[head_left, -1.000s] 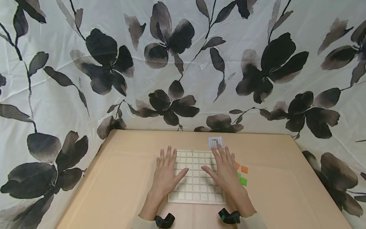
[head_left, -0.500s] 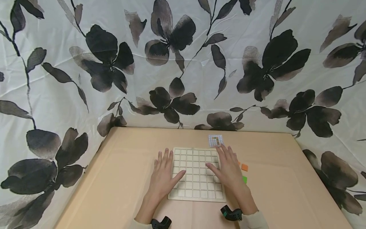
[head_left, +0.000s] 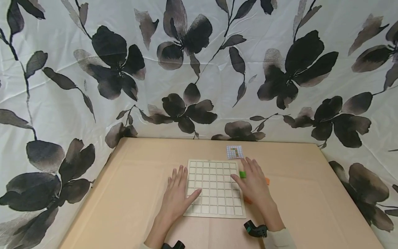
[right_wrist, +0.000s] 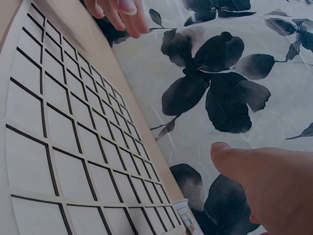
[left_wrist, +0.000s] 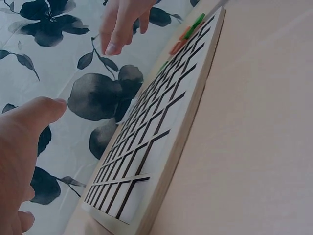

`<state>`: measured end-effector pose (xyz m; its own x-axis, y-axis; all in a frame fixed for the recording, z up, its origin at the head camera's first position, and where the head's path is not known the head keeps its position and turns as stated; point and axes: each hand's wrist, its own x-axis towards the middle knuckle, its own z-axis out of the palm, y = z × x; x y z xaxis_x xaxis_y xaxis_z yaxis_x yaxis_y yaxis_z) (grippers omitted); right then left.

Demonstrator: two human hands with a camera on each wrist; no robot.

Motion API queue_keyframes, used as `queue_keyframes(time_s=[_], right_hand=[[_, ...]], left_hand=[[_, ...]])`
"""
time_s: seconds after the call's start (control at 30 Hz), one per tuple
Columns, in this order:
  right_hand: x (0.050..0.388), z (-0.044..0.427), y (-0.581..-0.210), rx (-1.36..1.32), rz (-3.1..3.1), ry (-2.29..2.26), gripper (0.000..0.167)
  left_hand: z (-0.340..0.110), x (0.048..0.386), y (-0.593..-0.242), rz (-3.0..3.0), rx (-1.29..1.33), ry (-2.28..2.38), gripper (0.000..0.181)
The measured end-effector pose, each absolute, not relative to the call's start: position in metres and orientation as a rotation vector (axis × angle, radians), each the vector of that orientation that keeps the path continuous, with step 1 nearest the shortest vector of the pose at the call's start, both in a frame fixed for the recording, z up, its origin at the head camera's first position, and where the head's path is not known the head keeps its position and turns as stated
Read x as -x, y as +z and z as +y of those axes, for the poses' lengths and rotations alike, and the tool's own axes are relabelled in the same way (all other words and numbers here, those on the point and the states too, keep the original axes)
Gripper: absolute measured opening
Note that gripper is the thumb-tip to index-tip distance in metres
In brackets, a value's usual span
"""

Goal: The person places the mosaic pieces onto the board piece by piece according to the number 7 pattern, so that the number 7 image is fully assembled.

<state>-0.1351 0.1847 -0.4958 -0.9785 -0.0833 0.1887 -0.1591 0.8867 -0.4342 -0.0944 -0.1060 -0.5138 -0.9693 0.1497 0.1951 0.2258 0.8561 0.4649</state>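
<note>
A pale board with a raised square grid (head_left: 214, 188) lies on the table. My left hand (head_left: 175, 195) is at its left edge, fingers straight and thumb spread over the grid. My right hand (head_left: 255, 185) is at the right side, its fingers extended and the thumb reaching toward the board's edge. Neither hand holds anything. Beside the right thumb shows a green tile (head_left: 242, 174); orange tiles (head_left: 248, 200) peek out around the right hand, which hides part of the pile. In the left wrist view, green (left_wrist: 197, 20) and orange tiles (left_wrist: 178, 47) sit beyond the board.
A small card printed with a coloured grid pattern (head_left: 234, 152) lies behind the board, close to the right fingertips. The tan table (head_left: 133, 180) ends at a floral cloth backdrop (head_left: 217, 69). Dark cameras (head_left: 255, 229) are strapped to the wrists.
My right hand has shifted rightward off the board, uncovering the green tile to its left while covering other tiles. The left hand has drifted slightly left and down.
</note>
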Motion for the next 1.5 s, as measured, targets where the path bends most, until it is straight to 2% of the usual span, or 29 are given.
queue_keyframes(time_s=[0.63,1.5], right_hand=[[0.142,0.208,-0.507,-0.164,-2.881,0.789,0.07],[0.151,0.229,-0.529,-0.015,-2.894,0.776,0.059]], left_hand=[[-0.105,0.074,-0.538,-2.884,0.313,-0.746,0.095],[-0.109,0.064,-0.552,-2.923,0.354,-0.723,0.108]])
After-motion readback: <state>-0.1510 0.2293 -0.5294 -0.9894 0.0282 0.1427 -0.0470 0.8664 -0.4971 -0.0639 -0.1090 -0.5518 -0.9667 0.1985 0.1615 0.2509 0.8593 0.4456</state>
